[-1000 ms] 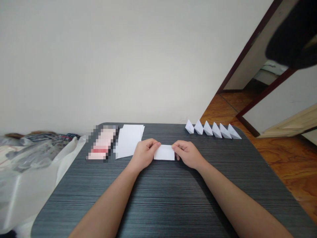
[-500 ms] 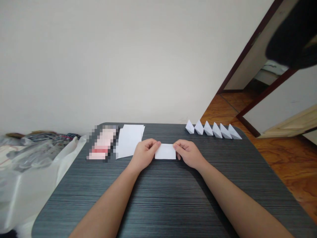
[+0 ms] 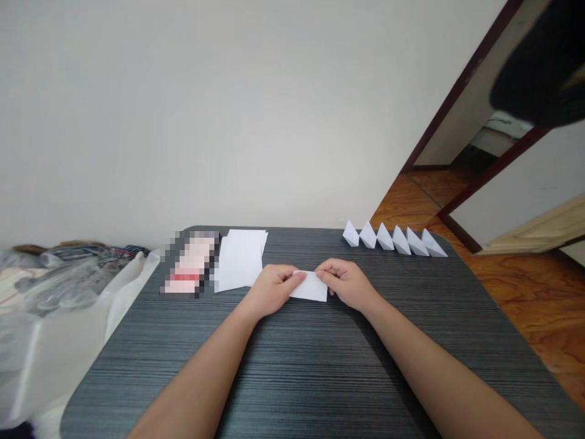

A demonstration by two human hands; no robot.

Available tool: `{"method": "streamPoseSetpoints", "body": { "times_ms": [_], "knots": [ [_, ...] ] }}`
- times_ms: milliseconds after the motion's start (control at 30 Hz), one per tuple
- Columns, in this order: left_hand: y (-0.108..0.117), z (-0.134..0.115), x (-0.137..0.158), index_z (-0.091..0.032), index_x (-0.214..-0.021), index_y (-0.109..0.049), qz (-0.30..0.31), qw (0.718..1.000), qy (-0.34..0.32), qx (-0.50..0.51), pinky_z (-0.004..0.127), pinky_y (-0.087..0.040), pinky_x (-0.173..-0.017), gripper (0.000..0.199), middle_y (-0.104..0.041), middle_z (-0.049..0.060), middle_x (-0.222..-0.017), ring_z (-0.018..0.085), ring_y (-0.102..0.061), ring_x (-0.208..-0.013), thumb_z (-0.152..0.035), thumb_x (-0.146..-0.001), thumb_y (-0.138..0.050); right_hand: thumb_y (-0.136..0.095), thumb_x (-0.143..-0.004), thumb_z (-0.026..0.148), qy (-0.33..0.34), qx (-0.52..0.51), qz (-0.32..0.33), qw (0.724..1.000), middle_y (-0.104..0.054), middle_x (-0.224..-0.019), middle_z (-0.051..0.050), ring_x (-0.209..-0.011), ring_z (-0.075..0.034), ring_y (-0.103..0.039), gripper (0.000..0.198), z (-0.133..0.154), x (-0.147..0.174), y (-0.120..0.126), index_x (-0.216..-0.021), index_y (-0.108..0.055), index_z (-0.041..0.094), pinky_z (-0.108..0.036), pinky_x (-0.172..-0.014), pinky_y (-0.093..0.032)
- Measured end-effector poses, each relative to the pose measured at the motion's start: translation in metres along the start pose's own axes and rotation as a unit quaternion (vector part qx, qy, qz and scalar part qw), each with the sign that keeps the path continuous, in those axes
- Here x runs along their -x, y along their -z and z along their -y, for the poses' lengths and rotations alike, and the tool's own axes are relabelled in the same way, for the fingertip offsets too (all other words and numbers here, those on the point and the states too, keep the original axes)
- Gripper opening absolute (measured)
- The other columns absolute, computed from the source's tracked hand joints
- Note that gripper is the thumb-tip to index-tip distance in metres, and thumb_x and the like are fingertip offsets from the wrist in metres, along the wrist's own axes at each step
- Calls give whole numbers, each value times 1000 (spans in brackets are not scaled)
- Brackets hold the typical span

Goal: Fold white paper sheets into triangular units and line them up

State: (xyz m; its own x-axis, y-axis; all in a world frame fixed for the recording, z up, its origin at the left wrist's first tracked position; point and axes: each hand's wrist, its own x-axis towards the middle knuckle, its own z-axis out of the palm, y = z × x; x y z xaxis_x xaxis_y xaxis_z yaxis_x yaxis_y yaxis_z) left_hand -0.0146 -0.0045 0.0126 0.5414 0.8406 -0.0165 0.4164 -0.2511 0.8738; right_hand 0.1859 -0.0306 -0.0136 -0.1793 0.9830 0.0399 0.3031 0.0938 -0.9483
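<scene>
A small white rectangle of folded paper is held between my two hands over the middle of the dark table. My left hand pinches its left side, thumb lying on the front face. At the upper right corner, my right hand grips it between thumb and fingers. The fingertips behind the paper are hidden. Just left of my left hand lies a stack of white paper sheets. Several folded white paper shapes with pointed tops stand in a row at the table's back right.
A blurred-out pinkish flat object lies at the table's back left. Plastic-wrapped goods are heaped beyond the left edge. A pale wall rises behind the table, and a wooden floor shows at the right.
The folded paper has tilted, its right end dipping slightly lower. My left thumb has slid farther in over it, and my right thumb has shifted a little left along the top edge.
</scene>
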Motion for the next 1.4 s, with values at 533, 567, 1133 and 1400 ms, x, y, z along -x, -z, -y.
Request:
{"method": "streamPoseSetpoints", "body": {
  "times_ms": [533, 567, 1133, 1400],
  "knots": [
    [-3, -2, -1, -13, -55, -46, 36, 998, -46, -33, 21, -23, -48, 43, -38, -3, -53, 8, -34, -52, -42, -87, -40, -53, -83, 24, 72, 106, 34, 991, -63, -71, -1, -65, -12, -55, 15, 11, 0, 2, -78, -66, 17, -22, -59, -39],
    [-3, -2, -1, -13, -55, -46, 38, 998, -47, -35, 21, -23, -49, 43, -38, -3, -53, 8, -34, -52, -42, -87, -40, -53, -83, 24, 75, 112, 38, 990, -63, -70, -1, -65, -12, -55, 16, 12, 0, 2, -77, -66, 17, -22, -59, -39],
    [-1, 3, -3, -15, -59, -51, -32, 999, 0, -19, 21, -29, -49, 40, -48, -3, -51, 10, -43, -54, -43, -85, -41, -46, -87, 32, -13, 58, 22, 998, -51, -50, 4, -45, -9, -48, 23, 5, 1, 1, -75, -59, 18, -20, -47, -36],
    [0, 5, -3, -15, -62, -52, -48, 999, 21, 7, 20, -30, -47, 37, -45, -4, -48, 10, -42, -51, -42, -85, -42, -45, -87, 32, -24, 41, 30, 998, -54, -54, 3, -45, -9, -47, 24, 9, 2, 2, -75, -59, 17, -20, -47, -36]
  ]
}}
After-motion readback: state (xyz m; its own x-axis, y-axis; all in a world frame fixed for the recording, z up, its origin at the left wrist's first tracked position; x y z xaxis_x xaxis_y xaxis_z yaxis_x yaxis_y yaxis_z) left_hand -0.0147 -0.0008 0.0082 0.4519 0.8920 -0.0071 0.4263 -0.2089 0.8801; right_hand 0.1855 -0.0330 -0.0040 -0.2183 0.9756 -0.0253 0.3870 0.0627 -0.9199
